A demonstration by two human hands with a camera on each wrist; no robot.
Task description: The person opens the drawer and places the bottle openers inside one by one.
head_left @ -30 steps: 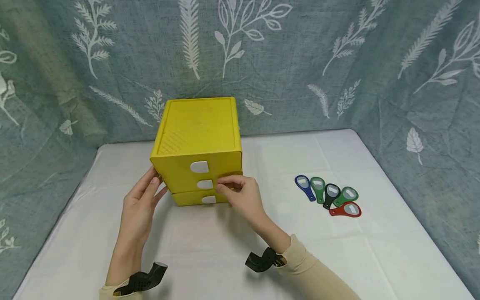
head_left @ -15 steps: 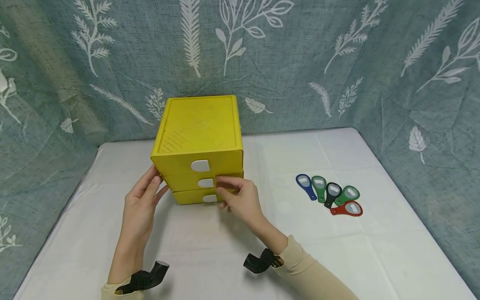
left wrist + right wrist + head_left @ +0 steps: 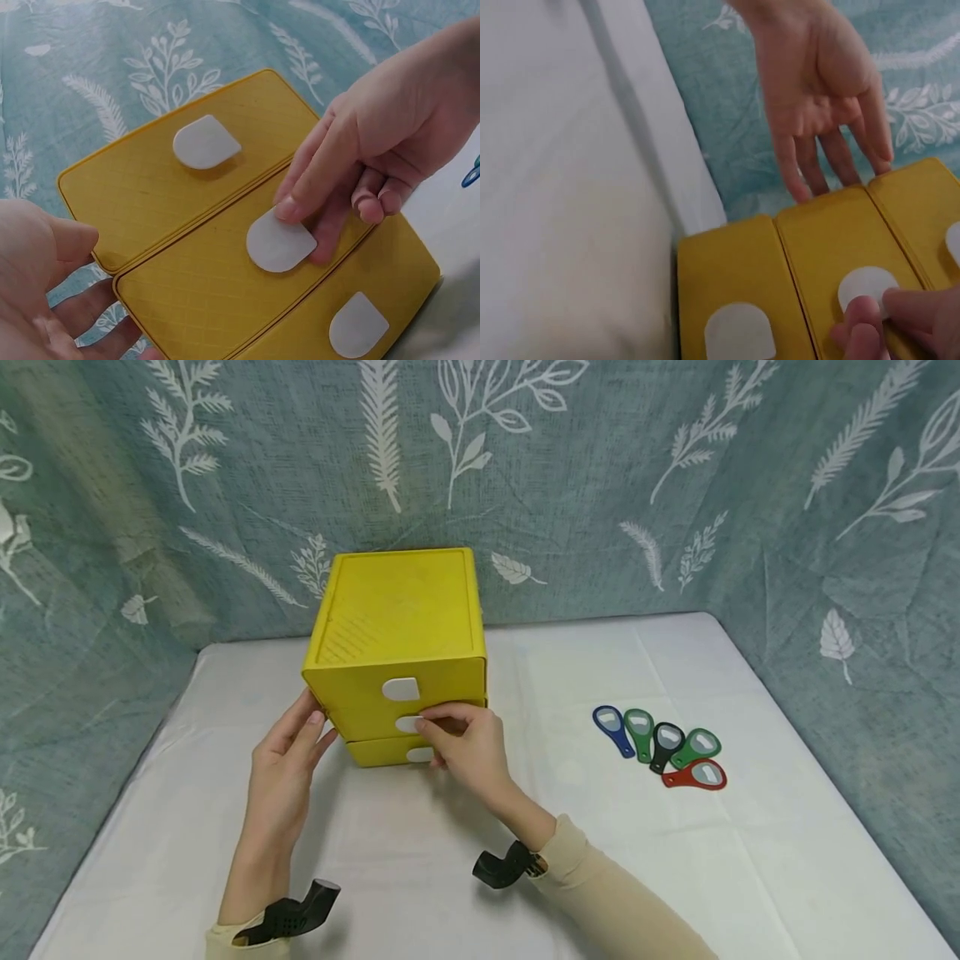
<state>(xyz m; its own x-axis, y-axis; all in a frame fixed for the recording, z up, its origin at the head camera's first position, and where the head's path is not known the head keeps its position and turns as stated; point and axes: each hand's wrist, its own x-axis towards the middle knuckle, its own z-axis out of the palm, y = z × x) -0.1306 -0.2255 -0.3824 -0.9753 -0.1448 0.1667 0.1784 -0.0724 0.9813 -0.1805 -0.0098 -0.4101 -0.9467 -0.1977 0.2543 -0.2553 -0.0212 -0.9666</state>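
The yellow three-drawer cabinet stood toward the back of the white-covered table, its middle drawer's white pull tab pinched by the right hand. The left hand, fingers loosely extended, touched the cabinet's left side. Five bottle openers lay well apart, to the right.

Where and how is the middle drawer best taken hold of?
Probably by its white tab, thumb in front and finger behind, coming from the right: the tab's straight edge faces that way, and the rest of the drawer front looks flat.
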